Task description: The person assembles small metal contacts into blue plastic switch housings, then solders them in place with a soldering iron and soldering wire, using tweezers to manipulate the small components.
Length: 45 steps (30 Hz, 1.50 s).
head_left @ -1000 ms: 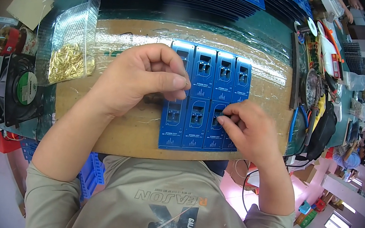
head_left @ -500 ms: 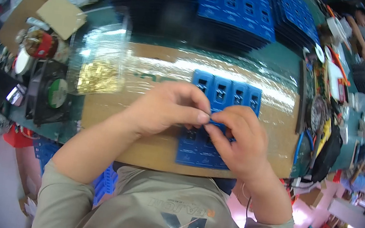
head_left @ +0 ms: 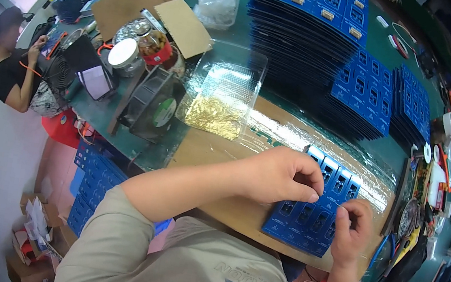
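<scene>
A blue circuit-board panel (head_left: 301, 237), divided into several identical boards with dark components, lies on the brown cardboard work surface. My left hand (head_left: 284, 176) hovers over its upper left part, thumb and forefinger pinched together. Whatever is between those fingertips is too small to make out. Over the panel's right edge, apart from the left, is my right hand (head_left: 353, 230); its fingers curl in toward the thumb, and anything held there is hidden. To the left of the panel stands a clear plastic tray (head_left: 232, 75) with small gold-coloured metal pieces (head_left: 214, 117) heaped at its near end.
Tall stacks of blue panels (head_left: 303, 27) rise at the back, with lower stacks (head_left: 363, 94) to their right. A black fan (head_left: 152, 104) and lidded jars (head_left: 124, 55) stand left of the tray. Tools (head_left: 406, 238) crowd the right side. Another person (head_left: 12, 65) sits at far left.
My hands, fingertips together over the panel before, have come apart, the right one drawing away to the right. My view has swung left, so the bench appears shifted right and tilted.
</scene>
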Motion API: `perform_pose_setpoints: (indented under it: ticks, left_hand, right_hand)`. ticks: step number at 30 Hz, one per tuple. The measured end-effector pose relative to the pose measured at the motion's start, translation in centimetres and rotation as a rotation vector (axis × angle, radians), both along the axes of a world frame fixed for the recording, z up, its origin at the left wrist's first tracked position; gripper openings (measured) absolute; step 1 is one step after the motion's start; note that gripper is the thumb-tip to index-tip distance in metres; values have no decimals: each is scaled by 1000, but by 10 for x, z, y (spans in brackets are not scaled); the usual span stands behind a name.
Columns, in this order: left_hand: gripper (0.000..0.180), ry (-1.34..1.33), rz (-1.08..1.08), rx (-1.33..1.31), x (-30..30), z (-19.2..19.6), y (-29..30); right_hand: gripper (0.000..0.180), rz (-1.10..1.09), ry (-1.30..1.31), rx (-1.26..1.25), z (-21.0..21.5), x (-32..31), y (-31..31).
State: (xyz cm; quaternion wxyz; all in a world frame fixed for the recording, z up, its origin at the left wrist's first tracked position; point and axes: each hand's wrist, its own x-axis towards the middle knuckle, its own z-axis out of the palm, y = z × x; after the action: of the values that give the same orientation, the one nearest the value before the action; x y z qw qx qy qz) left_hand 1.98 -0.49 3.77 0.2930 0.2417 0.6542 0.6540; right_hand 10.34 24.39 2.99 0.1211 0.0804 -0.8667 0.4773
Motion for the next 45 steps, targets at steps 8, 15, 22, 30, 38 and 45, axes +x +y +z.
perform_pose_setpoints:
  ticks: [8, 15, 22, 30, 38, 45]
  left_hand:
    - [15, 820, 537, -872, -21, 32, -81]
    - [23, 665, 240, -1340, -41, 1, -94]
    - [21, 713, 238, -1340, -52, -8, -100]
    - [18, 668, 483, -1174, -45, 0, -86]
    - [16, 714, 536, -1070, -40, -1, -98]
    - [19, 611, 657, -1008, -40, 6, -89]
  right_hand:
    - [6, -90, -101, 49, -3, 28, 54]
    - [6, -89, -158, 106, 3, 40, 57]
    - [11, 11, -265, 247, 6, 34, 53]
    - [9, 41, -365, 197, -5, 32, 51]
    - [12, 148, -269, 307, -11, 25, 40]
    - [11, 139, -347, 326, -13, 19, 39]
